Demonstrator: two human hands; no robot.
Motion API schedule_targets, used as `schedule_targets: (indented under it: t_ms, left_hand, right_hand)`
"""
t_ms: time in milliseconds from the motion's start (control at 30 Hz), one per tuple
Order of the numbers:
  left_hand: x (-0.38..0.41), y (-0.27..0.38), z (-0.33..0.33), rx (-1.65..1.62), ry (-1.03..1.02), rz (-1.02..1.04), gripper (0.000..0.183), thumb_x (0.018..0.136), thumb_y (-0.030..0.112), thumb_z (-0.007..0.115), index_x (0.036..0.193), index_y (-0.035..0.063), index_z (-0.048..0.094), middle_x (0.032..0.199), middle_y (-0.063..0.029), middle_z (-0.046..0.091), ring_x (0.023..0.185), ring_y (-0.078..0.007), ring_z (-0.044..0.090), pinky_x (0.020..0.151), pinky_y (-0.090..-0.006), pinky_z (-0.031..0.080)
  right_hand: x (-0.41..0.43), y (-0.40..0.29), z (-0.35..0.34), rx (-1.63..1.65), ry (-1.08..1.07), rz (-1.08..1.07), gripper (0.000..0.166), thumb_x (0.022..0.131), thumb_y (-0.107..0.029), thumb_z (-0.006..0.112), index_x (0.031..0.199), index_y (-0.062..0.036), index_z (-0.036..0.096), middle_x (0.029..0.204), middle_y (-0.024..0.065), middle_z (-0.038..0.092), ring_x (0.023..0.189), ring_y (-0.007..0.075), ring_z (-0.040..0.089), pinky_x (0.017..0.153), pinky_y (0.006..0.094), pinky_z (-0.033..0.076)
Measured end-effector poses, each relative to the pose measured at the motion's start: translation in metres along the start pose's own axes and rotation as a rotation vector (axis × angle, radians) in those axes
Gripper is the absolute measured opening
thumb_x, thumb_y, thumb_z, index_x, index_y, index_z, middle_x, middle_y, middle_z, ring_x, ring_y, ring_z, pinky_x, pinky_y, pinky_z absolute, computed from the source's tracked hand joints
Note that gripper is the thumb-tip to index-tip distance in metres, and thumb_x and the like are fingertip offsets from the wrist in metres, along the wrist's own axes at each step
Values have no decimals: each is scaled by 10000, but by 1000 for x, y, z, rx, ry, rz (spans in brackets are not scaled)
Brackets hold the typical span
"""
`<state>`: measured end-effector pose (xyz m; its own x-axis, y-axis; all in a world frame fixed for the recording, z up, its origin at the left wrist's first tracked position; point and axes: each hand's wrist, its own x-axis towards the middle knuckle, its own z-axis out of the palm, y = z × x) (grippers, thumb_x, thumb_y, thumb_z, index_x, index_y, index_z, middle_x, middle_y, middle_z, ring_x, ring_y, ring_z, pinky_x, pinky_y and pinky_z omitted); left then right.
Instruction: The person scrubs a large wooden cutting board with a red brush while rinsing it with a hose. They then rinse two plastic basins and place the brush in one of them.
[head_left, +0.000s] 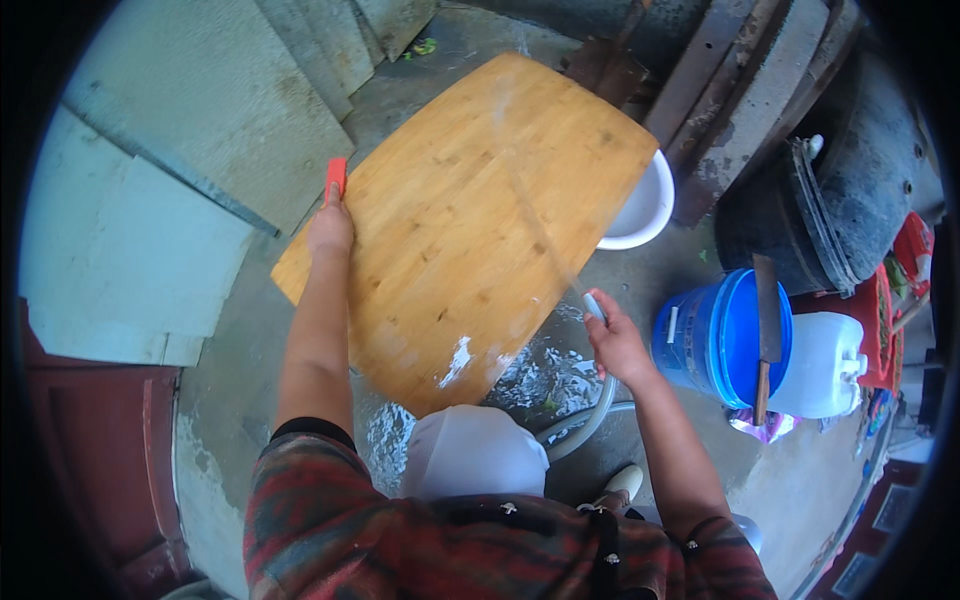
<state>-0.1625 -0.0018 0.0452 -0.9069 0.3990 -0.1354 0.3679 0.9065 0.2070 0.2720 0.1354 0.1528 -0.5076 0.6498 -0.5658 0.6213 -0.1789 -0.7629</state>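
A large wooden board (465, 217) with curved sides lies in front of me, its surface wet and glossy. At its left edge is my left hand (331, 225), with a finger along a small red block (336, 176) whose kind I cannot tell. The underside of that hand is hidden. My right hand (618, 341), off the board's lower right side, grips a pale flexible hose (600, 409) near its end. From the hose a thin stream of water (532, 214) runs over the board toward its far end. A white basin (651, 206) shows partly from beneath the board's right corner.
Right of me stands a blue bucket (686, 334) with a cleaver (766, 322) across its rim. A white plastic jug (817, 365) and black barrel (765, 217) are nearby. Slabs (202, 97) lean at left, beams (757, 97) at upper right. The concrete floor (240, 397) is wet.
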Motion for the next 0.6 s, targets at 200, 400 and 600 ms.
schedule_targets:
  t_ms: [200, 400, 600]
  left_hand:
    - [-75, -11, 4, 13, -25, -25, 473, 960, 299, 357, 1426, 255, 288, 982, -237, 618, 918, -370, 623, 780, -476, 498]
    - [-152, 40, 20, 26, -94, 135, 592, 911, 113, 394, 1459, 219, 199, 935, -237, 602, 820, -350, 649, 702, -450, 530]
    - [-212, 130, 40, 14, -264, 606, 627, 883, 108, 423, 1458, 213, 197, 917, -230, 581, 777, -347, 640, 664, -451, 524]
  right_hand:
    - [-10, -9, 43, -171, -234, -90, 421, 920, -178, 493, 1324, -100, 406, 681, 108, 568, 403, 164, 518, 393, 308, 455]
    - [-18, -14, 45, -248, -307, -119, 432, 920, -183, 486, 1333, -100, 391, 689, 124, 578, 419, 168, 529, 398, 309, 458]
    - [-12, 3, -3, -101, -134, -47, 474, 936, -176, 478, 1381, -120, 323, 563, 19, 444, 358, 117, 422, 338, 282, 396]
